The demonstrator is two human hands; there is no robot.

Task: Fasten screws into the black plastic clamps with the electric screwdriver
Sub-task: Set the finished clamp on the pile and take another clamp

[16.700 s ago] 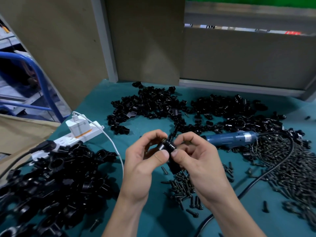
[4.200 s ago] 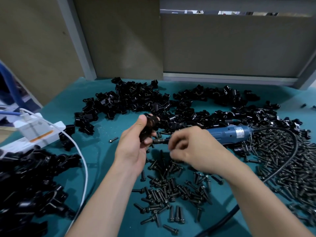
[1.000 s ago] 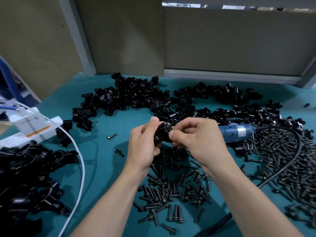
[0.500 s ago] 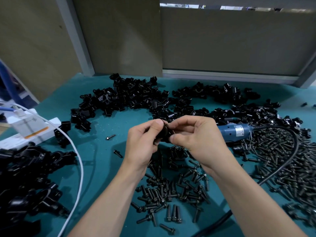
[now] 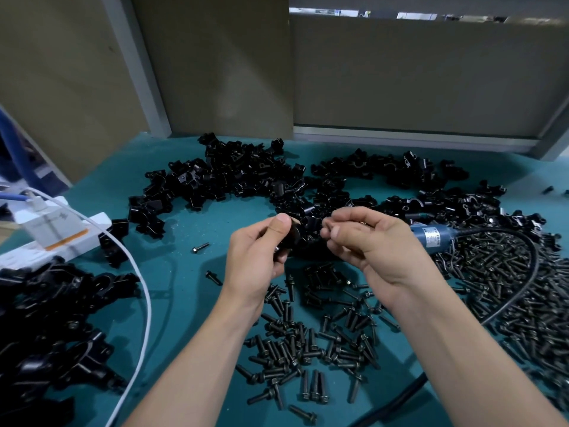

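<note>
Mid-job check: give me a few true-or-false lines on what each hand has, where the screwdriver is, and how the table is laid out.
1. The left hand holds a black clamp. True.
2. The right hand grips the screwdriver. False: the screwdriver lies on the table behind that hand, whose curled fingers are up by the clamp.
3. Loose screws lie on the table below the hands, nearer the person. True.
4. The white power strip sits at the right edge of the table. False: it is at the left edge.
</note>
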